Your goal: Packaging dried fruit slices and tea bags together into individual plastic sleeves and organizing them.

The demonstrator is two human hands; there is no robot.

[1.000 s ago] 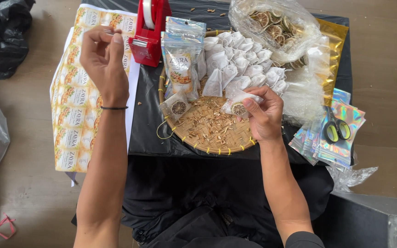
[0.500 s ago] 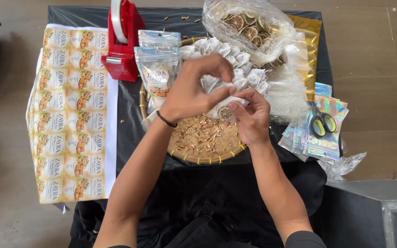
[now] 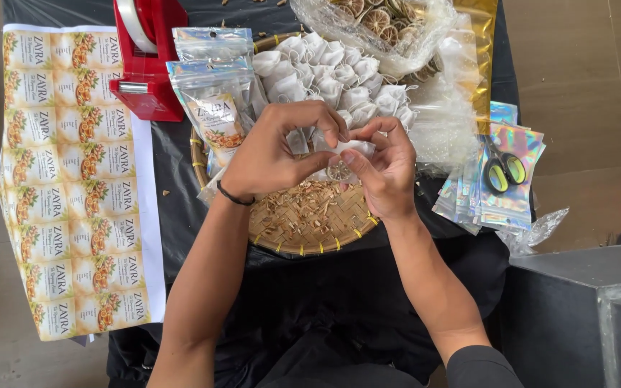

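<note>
Head view: both hands' fingers pinch a small white sachet (image 3: 350, 149), seemingly with a dried slice, above the woven tray (image 3: 310, 241).

Soft, even daylight fills a sharp picture; shadows are faint, with glare only on the clear plastic bag (image 3: 425, 86) (mild).

Tan tiled floor (image 3: 583, 86), black table cover (image 3: 181, 187) — daylight

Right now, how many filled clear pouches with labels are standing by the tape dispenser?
2. One pouch stands at the back beside the red tape dispenser. The other pouch stands in front of it, against the woven tray. More may be hidden behind them.
</note>
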